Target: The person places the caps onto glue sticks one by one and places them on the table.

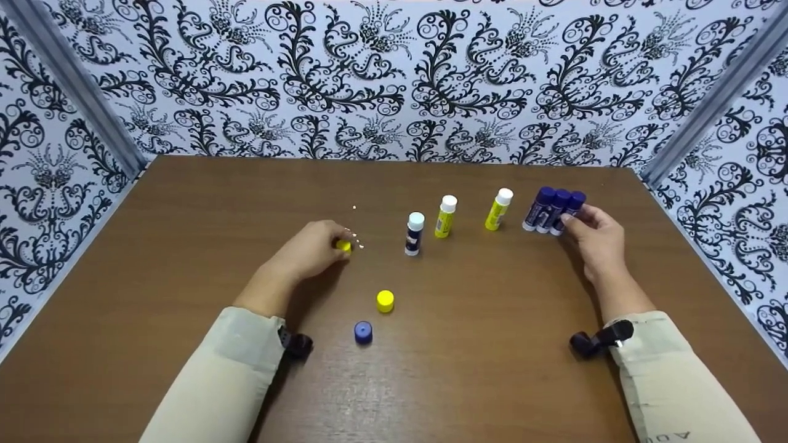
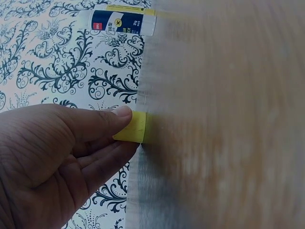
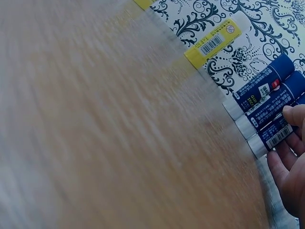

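My left hand [image 1: 309,251] pinches a small yellow cap [image 2: 131,128] between thumb and fingers, down at the tabletop. White crumbs [image 1: 355,236] lie just beyond it. On the right, my right hand [image 1: 598,241] grips the rightmost glue stick [image 3: 272,138] of three dark blue ones standing side by side, caps on. Its two neighbours [image 1: 543,209] touch in the row. Between the hands stand a navy glue stick [image 1: 414,235] and two yellow glue sticks [image 1: 445,219] [image 1: 497,211], all upright with white tops and no coloured caps.
Nearer the front of the brown table [image 1: 480,369] sit a second yellow cap [image 1: 385,301] and a blue cap [image 1: 363,333]. Patterned panels [image 1: 381,80] enclose the table at the back and both sides.
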Motion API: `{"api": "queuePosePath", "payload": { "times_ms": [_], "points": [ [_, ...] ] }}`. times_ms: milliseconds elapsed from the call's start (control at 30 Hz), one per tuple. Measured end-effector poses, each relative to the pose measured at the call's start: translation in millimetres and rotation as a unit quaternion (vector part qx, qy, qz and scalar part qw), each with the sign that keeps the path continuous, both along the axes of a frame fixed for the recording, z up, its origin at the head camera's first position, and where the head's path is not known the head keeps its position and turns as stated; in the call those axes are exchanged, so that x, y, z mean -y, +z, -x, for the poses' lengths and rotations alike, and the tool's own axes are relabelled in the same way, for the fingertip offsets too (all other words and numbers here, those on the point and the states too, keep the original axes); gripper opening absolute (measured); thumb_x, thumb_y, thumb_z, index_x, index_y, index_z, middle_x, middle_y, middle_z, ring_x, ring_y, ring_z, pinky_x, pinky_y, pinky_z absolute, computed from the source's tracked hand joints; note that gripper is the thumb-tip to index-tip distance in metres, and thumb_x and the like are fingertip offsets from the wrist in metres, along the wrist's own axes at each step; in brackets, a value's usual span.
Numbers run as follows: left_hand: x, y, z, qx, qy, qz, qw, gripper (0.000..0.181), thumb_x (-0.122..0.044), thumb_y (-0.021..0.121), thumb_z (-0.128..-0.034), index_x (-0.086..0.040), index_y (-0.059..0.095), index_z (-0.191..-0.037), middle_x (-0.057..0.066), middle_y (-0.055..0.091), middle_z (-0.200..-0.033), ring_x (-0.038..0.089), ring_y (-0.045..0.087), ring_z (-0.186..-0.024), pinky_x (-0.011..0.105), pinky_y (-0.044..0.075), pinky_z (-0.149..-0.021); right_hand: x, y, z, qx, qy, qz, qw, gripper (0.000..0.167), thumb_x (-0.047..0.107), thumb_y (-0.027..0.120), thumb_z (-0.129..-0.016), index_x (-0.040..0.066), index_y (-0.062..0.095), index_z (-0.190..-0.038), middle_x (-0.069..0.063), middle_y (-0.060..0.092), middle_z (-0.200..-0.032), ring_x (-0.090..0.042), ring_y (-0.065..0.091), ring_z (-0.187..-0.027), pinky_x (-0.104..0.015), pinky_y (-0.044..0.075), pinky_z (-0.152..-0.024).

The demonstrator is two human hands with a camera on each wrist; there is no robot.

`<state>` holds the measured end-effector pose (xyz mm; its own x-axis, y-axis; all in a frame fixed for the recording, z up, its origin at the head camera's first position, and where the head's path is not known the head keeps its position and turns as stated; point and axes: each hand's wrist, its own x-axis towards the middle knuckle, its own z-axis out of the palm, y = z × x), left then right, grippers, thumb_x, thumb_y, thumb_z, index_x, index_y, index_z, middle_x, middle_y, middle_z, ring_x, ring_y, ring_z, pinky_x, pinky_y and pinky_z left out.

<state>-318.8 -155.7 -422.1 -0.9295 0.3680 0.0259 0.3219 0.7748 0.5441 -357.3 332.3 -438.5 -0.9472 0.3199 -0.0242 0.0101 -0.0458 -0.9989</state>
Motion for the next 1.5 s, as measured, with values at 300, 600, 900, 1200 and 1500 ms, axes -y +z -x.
{"api": "queuePosePath", "payload": {
  "times_ms": [300, 600, 900, 1200, 1500],
  "points": [
    [-0.1, 0.3, -1.6, -0.011, -0.003, 0.003, 0.9999, 0.021, -0.003, 0.071, -0.0938, -0.005, 0.079, -0.113, 0.013, 0.075, -0.114, 0.031, 0.065, -0.106, 0.046, 0.055, -0.103, -6, -11.4, 7.2, -0.013, -0.002, -0.010, 0.9999, 0.023, 0.003, 0.076, -0.092, 0.013, 0.067, -0.111, 0.009, 0.070, -0.094, -0.005, 0.065, -0.088, -0.013, 0.059, -0.079],
    [-1.8, 2.3, -2.7, -0.024, -0.003, 0.006, 0.9997, 0.019, -0.003, 0.071, -0.0935, -0.004, 0.079, -0.110, 0.014, 0.076, -0.110, 0.031, 0.064, -0.101, 0.046, 0.056, -0.099, -4, -12.6, 5.7, -0.031, -0.009, -0.038, 0.9988, 0.020, 0.006, 0.076, -0.092, 0.014, 0.068, -0.109, 0.010, 0.069, -0.091, -0.004, 0.064, -0.088, -0.010, 0.058, -0.078],
    [-2.1, 3.5, -3.5, -0.030, 0.002, -0.005, 0.9995, 0.016, -0.003, 0.071, -0.0933, 0.000, 0.078, -0.108, 0.017, 0.074, -0.109, 0.032, 0.065, -0.102, 0.047, 0.056, -0.100, -6, -10.2, 5.1, -0.013, -0.006, -0.039, 0.9992, 0.021, 0.007, 0.077, -0.092, 0.013, 0.068, -0.110, 0.009, 0.068, -0.093, -0.005, 0.064, -0.089, -0.011, 0.058, -0.079],
    [-3.1, 7.1, -4.5, -0.028, 0.004, -0.007, 0.9996, 0.017, -0.002, 0.070, -0.0939, 0.000, 0.078, -0.108, 0.018, 0.074, -0.112, 0.033, 0.067, -0.107, 0.047, 0.056, -0.102, -7, -11.6, 7.4, -0.009, -0.011, -0.040, 0.9991, 0.021, 0.006, 0.076, -0.092, 0.016, 0.068, -0.109, 0.010, 0.068, -0.093, -0.004, 0.063, -0.090, -0.011, 0.057, -0.078],
    [-3.2, 6.3, -4.4, -0.021, 0.015, -0.008, 0.9996, 0.014, -0.002, 0.070, -0.0949, -0.002, 0.078, -0.107, 0.015, 0.073, -0.111, 0.031, 0.065, -0.106, 0.046, 0.056, -0.102, -5, -11.8, 4.3, -0.027, -0.001, -0.022, 0.9994, 0.021, 0.006, 0.076, -0.093, 0.018, 0.070, -0.109, 0.009, 0.068, -0.094, -0.004, 0.064, -0.088, -0.015, 0.060, -0.079]
  ]
}}
